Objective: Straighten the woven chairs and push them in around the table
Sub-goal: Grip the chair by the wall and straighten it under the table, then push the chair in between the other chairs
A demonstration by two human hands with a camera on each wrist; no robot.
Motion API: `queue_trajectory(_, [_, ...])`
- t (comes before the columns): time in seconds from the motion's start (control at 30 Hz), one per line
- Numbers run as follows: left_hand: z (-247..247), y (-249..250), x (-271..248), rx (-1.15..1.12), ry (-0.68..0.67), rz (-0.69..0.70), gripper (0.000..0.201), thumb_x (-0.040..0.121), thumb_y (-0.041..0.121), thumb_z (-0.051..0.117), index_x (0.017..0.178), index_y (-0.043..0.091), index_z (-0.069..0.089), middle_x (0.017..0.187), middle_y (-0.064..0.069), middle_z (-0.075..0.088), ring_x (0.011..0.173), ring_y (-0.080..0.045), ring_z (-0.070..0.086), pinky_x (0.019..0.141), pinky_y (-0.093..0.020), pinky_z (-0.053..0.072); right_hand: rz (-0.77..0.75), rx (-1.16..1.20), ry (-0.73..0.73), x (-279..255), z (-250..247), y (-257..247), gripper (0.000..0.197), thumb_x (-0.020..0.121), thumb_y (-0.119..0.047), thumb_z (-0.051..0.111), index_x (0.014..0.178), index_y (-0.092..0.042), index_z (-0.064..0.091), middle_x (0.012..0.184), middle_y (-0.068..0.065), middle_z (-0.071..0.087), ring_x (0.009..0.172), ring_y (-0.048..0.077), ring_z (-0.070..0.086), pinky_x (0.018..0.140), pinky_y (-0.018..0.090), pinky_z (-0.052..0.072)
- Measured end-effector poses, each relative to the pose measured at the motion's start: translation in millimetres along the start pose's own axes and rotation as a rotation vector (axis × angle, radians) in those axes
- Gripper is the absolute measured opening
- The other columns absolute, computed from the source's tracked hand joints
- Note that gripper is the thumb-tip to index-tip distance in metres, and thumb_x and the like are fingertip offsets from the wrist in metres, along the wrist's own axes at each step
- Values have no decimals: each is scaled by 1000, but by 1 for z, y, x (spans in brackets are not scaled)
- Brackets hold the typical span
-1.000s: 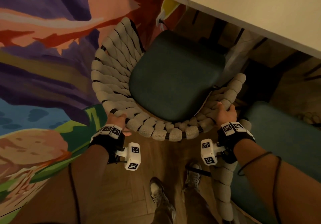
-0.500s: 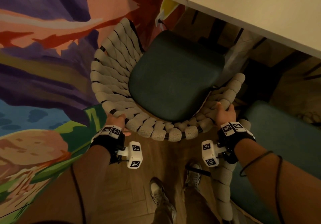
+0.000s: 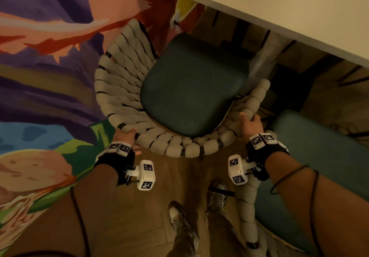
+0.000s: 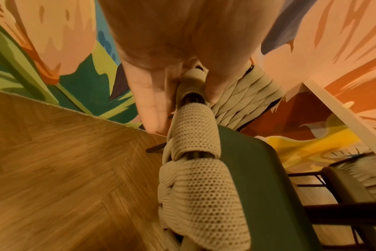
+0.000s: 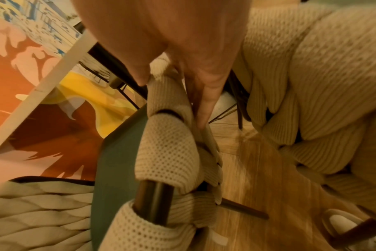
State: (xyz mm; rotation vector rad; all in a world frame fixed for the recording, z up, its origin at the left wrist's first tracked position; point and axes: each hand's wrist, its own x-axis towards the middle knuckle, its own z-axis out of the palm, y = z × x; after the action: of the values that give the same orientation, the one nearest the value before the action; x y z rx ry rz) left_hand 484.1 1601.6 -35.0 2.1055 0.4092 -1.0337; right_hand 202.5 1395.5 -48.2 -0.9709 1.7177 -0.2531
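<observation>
The woven chair point(image 3: 139, 97) stands by the mural wall point(image 3: 40, 57), its green seat just short of the table point(image 3: 259, 3) edge — left hand point(image 3: 124, 136) and right hand point(image 3: 250, 125) each clasp the curved back rim, thumb inside, fingers outside — apparently placed symmetrically to steer it in straight.

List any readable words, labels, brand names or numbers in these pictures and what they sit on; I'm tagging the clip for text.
No readable text in any view.
Square black-and-white coded markers on the left wrist mount and the right wrist mount: patterns only, no letters or numbers.
Wall mural: painted shapes, no words.
Woven chair, tabletop and shoes: no label or brand visible.
</observation>
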Motion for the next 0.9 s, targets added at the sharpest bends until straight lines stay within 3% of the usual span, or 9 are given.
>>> queue_trajectory(0.1, [-2, -5, -9, 192, 108, 89, 58, 91, 34, 52, 145, 24, 31, 125, -9, 55, 95, -35, 62, 87, -55, 53, -22, 161, 13, -9, -19, 9, 53, 95, -37, 48, 144, -25, 30, 133, 10, 52, 106, 30, 61, 80, 43, 57])
queue_trajectory(0.17, [-1, -8, -23, 403, 212, 196, 57, 91, 38, 51, 139, 11, 39, 133, -19, 52, 109, -40, 58, 94, -52, 49, -49, 272, 30, -20, -35, 23, 33, 98, -30, 44, 130, -19, 44, 110, 12, 61, 80, 22, 64, 63, 34, 56])
queue_trajectory(0.27, [8, -19, -55, 448, 273, 292, 48, 93, 31, 50, 128, -1, 50, 129, -24, 55, 117, -42, 54, 98, -45, 43, -72, 337, -15, -40, -58, 49, 18, 99, -22, 40, 105, -12, 55, 79, 7, 61, 63, 20, 60, 55, 29, 49])
queue_trajectory(0.37, [29, -39, -96, 250, 104, 318, 40, 91, 27, 49, 118, -1, 58, 112, -19, 67, 102, -39, 63, 93, -47, 49, -94, 431, -14, -56, -82, 79, 21, 97, -14, 42, 84, -12, 59, 61, 3, 55, 56, 18, 54, 55, 28, 46])
queue_trajectory(0.43, [46, -60, -128, 183, -17, 301, 21, 96, 21, 48, 111, 9, 58, 95, -8, 67, 85, -26, 64, 82, -41, 52, -90, 403, -9, -70, -101, 101, 21, 96, -14, 43, 82, -15, 58, 56, 1, 55, 52, 17, 53, 48, 22, 44])
queue_trajectory(0.5, [61, -82, -161, 209, -146, 321, 12, 97, 21, 50, 103, 14, 58, 89, -4, 67, 81, -18, 64, 75, -33, 54, -92, 381, -17, -84, -119, 127, 21, 96, -13, 43, 80, -17, 57, 52, -3, 55, 51, 16, 52, 43, 19, 38])
queue_trajectory(0.73, [91, -174, -232, 259, -428, 342, 12, 96, 19, 52, 86, 20, 57, 84, -5, 64, 72, -15, 61, 66, -30, 52, -79, 173, 69, -144, -196, 241, 18, 93, -17, 51, 77, -21, 58, 66, 2, 59, 57, 16, 54, 49, 23, 40])
queue_trajectory(0.8, [97, -206, -241, 297, -459, 338, 10, 96, 18, 53, 86, 21, 56, 88, -4, 62, 74, -14, 60, 63, -29, 52, -76, 118, 184, -166, -224, 282, 18, 93, -18, 52, 77, -21, 59, 70, 3, 63, 67, 19, 60, 63, 31, 50])
queue_trajectory(0.9, [99, -246, -253, 350, -429, 286, 6, 94, 19, 55, 100, 18, 54, 99, -5, 60, 82, -16, 61, 63, -32, 53, -14, 33, 319, -188, -265, 335, 14, 89, -26, 54, 78, -21, 62, 82, 8, 69, 87, 29, 65, 87, 45, 52])
